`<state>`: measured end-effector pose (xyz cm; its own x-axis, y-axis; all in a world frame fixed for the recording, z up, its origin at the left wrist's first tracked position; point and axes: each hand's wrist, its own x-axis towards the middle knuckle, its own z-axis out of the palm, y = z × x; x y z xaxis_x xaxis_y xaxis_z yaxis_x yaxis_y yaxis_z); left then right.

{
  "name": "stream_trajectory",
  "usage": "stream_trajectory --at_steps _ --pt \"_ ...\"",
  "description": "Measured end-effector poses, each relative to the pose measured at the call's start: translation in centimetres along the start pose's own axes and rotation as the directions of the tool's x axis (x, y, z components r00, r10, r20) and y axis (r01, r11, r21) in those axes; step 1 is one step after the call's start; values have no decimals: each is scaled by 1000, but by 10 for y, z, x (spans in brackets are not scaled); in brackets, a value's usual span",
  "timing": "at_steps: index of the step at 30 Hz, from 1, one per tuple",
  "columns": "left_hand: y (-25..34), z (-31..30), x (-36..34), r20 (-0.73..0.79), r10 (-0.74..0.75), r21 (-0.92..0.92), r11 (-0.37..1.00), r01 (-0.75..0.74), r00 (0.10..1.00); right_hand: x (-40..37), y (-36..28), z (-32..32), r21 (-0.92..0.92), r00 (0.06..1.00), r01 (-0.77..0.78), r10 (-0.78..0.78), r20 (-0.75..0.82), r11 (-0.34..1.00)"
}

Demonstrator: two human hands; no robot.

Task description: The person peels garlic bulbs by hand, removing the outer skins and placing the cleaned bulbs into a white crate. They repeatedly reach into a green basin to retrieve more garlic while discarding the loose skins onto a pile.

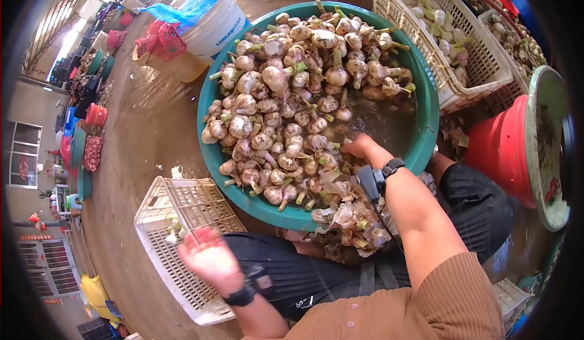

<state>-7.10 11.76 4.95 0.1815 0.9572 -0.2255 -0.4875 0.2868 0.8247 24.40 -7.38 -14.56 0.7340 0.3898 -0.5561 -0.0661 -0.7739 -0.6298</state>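
Observation:
A large green basin (431, 96) in front of me is heaped with unpeeled garlic bulbs (274, 96), some with cut green stems. Murky water (380, 118) shows at its right side. Inside the basin, beside the bulbs at the water's edge, is my right hand (360, 146); its fingertips are hidden. My left hand (210, 256) is held palm up over a white plastic crate (188, 288), fingers stretched out and nothing on the palm. A few pale peeled garlic bulbs (173, 235) lie in that crate, close to my left fingertips.
Papery garlic skins (353, 212) pile up between my legs and the basin. At the upper right, a crate (486, 75) holds cleaner garlic. A red tub (502, 148) stands right, against a round greenish lid-like disc (543, 148). A white bucket (216, 23) stands upper left.

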Motion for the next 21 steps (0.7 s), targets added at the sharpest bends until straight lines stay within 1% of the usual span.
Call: stream_trajectory --at_steps 1,2,3,4,5,6,7,8,9,11,12,13,15,16,17,19,20,21 --pt "-21 12 -6 113 -64 26 998 61 992 0 6 14 41 997 22 -19 -74 999" --pt "-41 32 -16 102 -148 165 978 130 984 -17 -9 11 47 991 118 -115 -70 992" --pt "-58 51 -27 179 -230 315 935 166 957 -44 -37 0 51 974 218 -215 -67 975" --pt "-80 65 -35 331 -248 552 834 27 910 -71 -56 -3 23 925 358 -351 -147 934" --pt "-93 82 -46 411 -373 598 799 62 832 -95 -66 -4 0 852 509 -505 -140 860" --pt "-107 94 -57 450 -429 715 699 -28 783 -121 -78 -8 46 816 577 -574 -67 816" --pt "-150 79 -47 606 -296 591 789 -169 739 -138 -80 -7 25 742 669 -667 -62 742" --pt "-146 91 -52 598 -313 583 802 -132 737 -163 -93 -21 54 747 665 -664 -47 745" --pt "-140 102 -60 592 -331 572 815 -94 734 -169 -88 -21 48 750 662 -659 -60 748" --pt "-132 104 -61 450 -433 514 841 170 781 -179 -75 -20 -116 677 721 -730 -95 683" --pt "-127 103 -59 425 -456 577 802 154 782 -185 -73 -17 -81 648 745 -748 -144 662" --pt "-125 102 -61 425 -458 579 800 155 781 -188 -70 -15 -80 650 743 -746 -145 664" --pt "-122 99 -63 447 -445 602 791 107 776 -192 -67 -10 -160 644 748 -762 -60 644" --pt "-121 99 -65 452 -427 610 789 78 783 -197 -70 -12 -254 613 759 -790 -35 600" --pt "-120 98 -65 452 -425 611 788 75 784 -198 -69 -10 -252 611 760 -791 -37 599" --pt "-118 94 -63 362 -544 650 729 213 757 -196 -66 -3 -359 570 748 -817 -84 558" --pt "-117 94 -63 364 -543 649 730 212 757 -192 -65 -1 -360 569 748 -818 -85 558" --pt "-117 93 -61 328 -607 637 708 305 724 -186 -64 0 -56 703 696 -694 -153 716"
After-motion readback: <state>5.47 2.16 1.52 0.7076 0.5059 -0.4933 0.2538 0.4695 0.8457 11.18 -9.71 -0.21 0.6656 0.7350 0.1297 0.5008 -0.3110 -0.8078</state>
